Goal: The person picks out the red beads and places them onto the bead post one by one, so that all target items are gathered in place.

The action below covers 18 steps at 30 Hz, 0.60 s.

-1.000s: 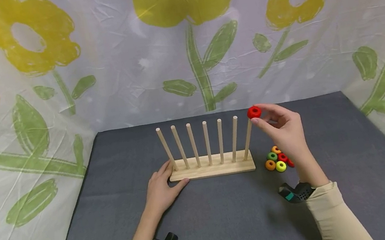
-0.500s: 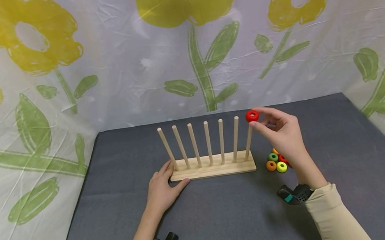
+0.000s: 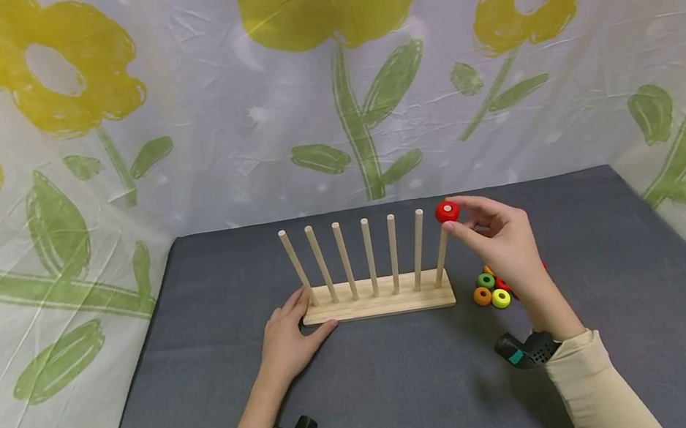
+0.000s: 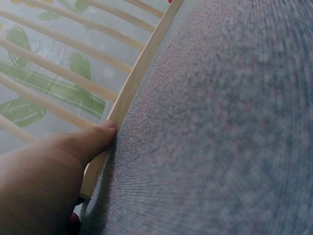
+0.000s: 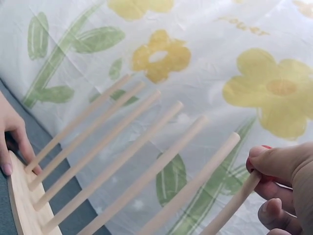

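A wooden peg rack (image 3: 378,306) with a row of several upright pegs stands on the table. My left hand (image 3: 288,346) holds the left end of its base, thumb along the front edge; that thumb (image 4: 95,139) also lies against the base in the left wrist view. At the far right peg, my right hand (image 3: 507,241) pinches a red ring bead (image 3: 442,216) between thumb and fingers. The pale peg tip shows in the bead's hole, so the bead sits around the top of this peg. In the right wrist view the fingers mostly hide the bead.
Right of the rack lies a cluster of loose beads, among them a green bead (image 3: 485,282), an orange bead (image 3: 482,296) and a yellow bead (image 3: 500,298). My right forearm partly covers the cluster. A flowered cloth (image 3: 202,117) hangs behind the dark tabletop (image 3: 396,391).
My right hand has moved slightly left and down with the red bead, whose hole now surrounds the far right peg's tip. The left hand stays on the rack's base.
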Motion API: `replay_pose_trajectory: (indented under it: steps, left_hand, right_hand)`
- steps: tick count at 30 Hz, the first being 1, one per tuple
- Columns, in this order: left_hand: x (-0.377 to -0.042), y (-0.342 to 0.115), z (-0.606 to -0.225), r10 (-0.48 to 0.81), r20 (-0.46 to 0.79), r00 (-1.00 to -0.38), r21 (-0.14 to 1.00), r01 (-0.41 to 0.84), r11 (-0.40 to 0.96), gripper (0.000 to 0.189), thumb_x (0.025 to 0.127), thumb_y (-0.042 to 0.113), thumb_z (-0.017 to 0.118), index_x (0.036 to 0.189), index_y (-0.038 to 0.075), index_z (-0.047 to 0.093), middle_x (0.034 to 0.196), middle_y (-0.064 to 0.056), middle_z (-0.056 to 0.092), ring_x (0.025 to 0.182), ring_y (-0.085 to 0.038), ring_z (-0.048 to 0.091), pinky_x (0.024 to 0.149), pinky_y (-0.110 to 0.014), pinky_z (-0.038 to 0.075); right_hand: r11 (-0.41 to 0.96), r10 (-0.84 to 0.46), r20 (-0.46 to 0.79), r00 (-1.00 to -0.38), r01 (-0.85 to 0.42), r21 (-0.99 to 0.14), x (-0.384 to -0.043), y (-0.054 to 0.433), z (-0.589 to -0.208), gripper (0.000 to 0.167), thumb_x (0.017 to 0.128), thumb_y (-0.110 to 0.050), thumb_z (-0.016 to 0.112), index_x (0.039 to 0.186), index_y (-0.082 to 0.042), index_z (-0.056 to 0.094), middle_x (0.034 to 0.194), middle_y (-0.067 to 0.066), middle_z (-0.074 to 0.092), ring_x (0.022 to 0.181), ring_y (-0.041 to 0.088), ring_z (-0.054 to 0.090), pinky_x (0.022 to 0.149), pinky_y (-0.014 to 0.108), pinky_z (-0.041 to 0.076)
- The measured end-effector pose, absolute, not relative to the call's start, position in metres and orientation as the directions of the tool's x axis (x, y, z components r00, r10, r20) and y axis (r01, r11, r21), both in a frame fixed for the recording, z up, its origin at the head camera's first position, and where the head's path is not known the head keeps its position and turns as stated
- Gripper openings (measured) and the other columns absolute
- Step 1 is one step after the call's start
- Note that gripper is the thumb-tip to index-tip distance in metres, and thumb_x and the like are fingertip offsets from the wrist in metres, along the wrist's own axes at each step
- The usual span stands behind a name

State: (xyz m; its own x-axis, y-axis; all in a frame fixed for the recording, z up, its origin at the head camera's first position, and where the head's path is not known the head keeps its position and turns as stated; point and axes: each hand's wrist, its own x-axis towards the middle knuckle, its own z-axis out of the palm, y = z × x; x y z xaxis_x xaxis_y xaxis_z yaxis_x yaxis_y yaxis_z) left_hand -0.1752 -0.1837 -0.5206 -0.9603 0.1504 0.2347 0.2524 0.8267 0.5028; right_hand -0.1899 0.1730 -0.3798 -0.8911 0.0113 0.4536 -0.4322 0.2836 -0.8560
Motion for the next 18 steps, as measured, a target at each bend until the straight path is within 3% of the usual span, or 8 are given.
replay_pose_trajectory:
  steps: [8, 18]
  left_hand:
    - [-0.175, -0.183, -0.520, 0.147, 0.225, -0.963, 0.506, 0.244, 0.827, 0.085, 0.087, 0.053, 0.077, 0.152, 0.006, 0.048, 0.155, -0.013, 0.045, 0.118, -0.039, 0.053, 0.097, -0.058, 0.040]
    - [-0.175, -0.183, -0.519, 0.147, 0.218, -0.965, 0.507, 0.241, 0.828, 0.085, 0.087, 0.053, 0.077, 0.152, 0.006, 0.048, 0.155, -0.014, 0.044, 0.119, -0.039, 0.053, 0.099, -0.059, 0.039]
  right_hand:
    - [0.309, -0.009, 0.448, -0.894, -0.429, -0.849, -0.174, 0.163, -0.356, 0.033, 0.090, 0.005, 0.075, 0.123, 0.007, 0.070, 0.082, 0.022, 0.064, 0.068, 0.018, 0.055, 0.059, 0.023, 0.044]
    - [0.302, 0.006, 0.468, -0.884, -0.445, -0.843, -0.171, 0.161, -0.351, 0.032, 0.090, 0.005, 0.075, 0.122, 0.007, 0.070, 0.081, 0.022, 0.063, 0.066, 0.018, 0.055, 0.057, 0.023, 0.044]
